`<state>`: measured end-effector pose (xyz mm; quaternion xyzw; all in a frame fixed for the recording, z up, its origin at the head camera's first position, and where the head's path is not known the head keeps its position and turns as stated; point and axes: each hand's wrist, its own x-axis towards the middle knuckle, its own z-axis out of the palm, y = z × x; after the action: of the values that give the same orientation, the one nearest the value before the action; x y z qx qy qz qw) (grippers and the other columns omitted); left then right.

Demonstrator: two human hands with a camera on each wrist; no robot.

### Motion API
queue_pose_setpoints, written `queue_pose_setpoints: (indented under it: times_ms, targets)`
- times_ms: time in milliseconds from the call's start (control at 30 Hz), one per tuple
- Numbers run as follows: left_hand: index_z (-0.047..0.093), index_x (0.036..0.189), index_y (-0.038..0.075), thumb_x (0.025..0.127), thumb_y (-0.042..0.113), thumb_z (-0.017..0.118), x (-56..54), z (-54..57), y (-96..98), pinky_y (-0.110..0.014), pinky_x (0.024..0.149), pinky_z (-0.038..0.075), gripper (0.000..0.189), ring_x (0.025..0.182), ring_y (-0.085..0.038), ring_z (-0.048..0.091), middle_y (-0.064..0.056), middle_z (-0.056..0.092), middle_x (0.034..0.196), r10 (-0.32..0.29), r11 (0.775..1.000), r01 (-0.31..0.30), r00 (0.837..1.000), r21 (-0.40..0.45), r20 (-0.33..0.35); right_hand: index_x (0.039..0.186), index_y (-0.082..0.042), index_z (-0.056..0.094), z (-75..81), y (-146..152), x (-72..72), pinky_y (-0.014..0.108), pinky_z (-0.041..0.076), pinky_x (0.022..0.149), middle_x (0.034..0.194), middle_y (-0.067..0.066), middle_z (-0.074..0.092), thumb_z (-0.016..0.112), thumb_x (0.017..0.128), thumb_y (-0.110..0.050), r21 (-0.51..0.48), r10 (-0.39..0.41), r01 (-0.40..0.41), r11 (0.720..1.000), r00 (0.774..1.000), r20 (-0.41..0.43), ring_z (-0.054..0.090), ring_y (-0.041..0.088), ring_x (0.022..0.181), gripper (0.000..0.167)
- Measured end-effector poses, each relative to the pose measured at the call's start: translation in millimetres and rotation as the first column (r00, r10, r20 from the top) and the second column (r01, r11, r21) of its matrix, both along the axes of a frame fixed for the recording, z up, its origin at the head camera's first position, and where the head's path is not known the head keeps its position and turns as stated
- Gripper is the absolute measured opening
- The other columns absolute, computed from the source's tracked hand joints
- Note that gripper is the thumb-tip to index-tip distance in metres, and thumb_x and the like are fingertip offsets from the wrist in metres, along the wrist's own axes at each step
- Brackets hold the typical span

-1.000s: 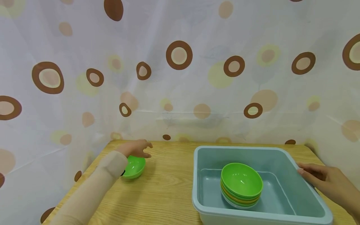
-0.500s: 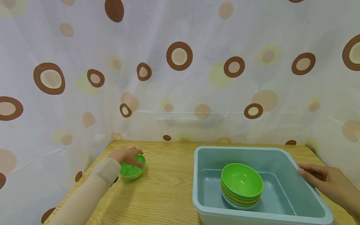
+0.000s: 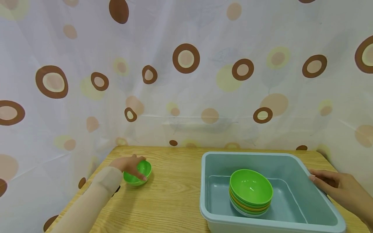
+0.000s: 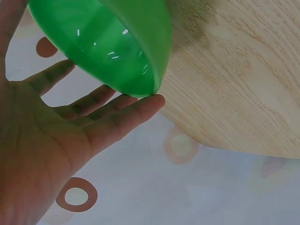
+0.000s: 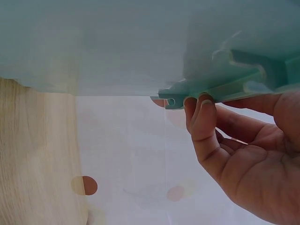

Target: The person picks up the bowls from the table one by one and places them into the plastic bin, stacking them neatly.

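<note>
In the head view my left hand (image 3: 130, 166) is over a small green bowl (image 3: 135, 178) at the left of the table. The left wrist view shows its fingers (image 4: 112, 123) fairly straight, with their tips at the rim of the green bowl (image 4: 108, 51). The thumb is only partly visible there. On the right, my right hand (image 3: 339, 186) grips the right rim of a pale blue plastic basin (image 3: 244, 220). The right wrist view shows curled fingers (image 5: 206, 126) under the rim. Inside the basin sits a stack of bowls (image 3: 251, 191), green on top, with yellow and whitish ones below.
The wooden table (image 3: 172, 194) stretches between the green bowl and the basin. A white curtain (image 3: 186, 94) with brown and beige spots hangs behind it and along the left side.
My left hand has come down and slightly left onto the green bowl, its fingers now at the rim. The right hand, the basin and the stack look unmoved.
</note>
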<state>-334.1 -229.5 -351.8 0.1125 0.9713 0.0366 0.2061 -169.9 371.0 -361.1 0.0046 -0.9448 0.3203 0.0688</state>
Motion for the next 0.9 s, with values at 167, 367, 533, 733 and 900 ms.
queue_pose_setpoints:
  times_ms: [167,367,533,733,900]
  targets:
    - [0.036,0.148,0.017,0.074,0.057,0.076,0.3,-1.2,-0.9,-0.071,0.093,0.031,0.093,0.13,-0.058,0.03,-0.031,0.019,0.152,-0.01,1.0,0.01,1.0,0.022,-0.003,0.128,0.019,0.048,-0.1,0.8,-0.1,0.02,0.05,0.059,0.117,0.036,0.057,0.052,0.101,-0.029,0.005,0.0,0.0,1.0,1.0,-0.002,0.051,-0.015,0.073,0.055]
    - [0.041,0.145,0.02,0.073,0.057,0.076,-1.0,-4.3,-0.9,-0.071,0.091,0.032,0.089,0.13,-0.055,0.032,-0.03,0.02,0.152,-0.013,1.0,0.014,1.0,0.007,-0.023,0.128,0.018,0.049,-0.4,1.4,-0.7,0.02,0.05,0.06,0.117,0.035,0.058,0.052,0.101,-0.03,0.013,-0.001,0.001,1.0,1.0,-0.001,0.051,-0.015,0.073,0.055]
    - [0.043,0.144,0.019,0.073,0.052,0.077,-1.3,-5.9,3.6,-0.071,0.09,0.033,0.086,0.134,-0.049,0.03,-0.029,0.024,0.151,-0.024,1.0,0.024,0.998,0.002,-0.051,0.127,0.018,0.049,-2.2,2.4,-0.8,0.019,0.049,0.059,0.117,0.036,0.057,0.053,0.1,-0.028,0.017,0.004,-0.004,1.0,1.0,-0.02,0.05,-0.015,0.073,0.054]
    - [0.045,0.143,0.019,0.071,0.05,0.078,-3.1,-7.2,7.9,-0.068,0.088,0.037,0.085,0.133,-0.047,0.033,-0.027,0.027,0.149,-0.028,1.0,0.028,0.997,-0.009,-0.065,0.127,0.019,0.049,-2.6,2.7,-0.7,0.019,0.049,0.059,0.117,0.036,0.057,0.053,0.1,-0.028,0.013,0.009,-0.009,1.0,1.0,-0.023,0.05,-0.015,0.073,0.054]
    - [0.043,0.144,0.02,0.071,0.05,0.078,-3.2,-6.9,11.2,-0.068,0.09,0.035,0.086,0.135,-0.048,0.029,-0.027,0.024,0.151,-0.022,1.0,0.022,0.999,-0.003,-0.041,0.127,0.019,0.049,-2.5,3.0,-0.8,0.019,0.049,0.059,0.116,0.035,0.058,0.053,0.1,-0.028,0.014,0.01,-0.01,1.0,1.0,-0.023,0.051,-0.015,0.073,0.054]
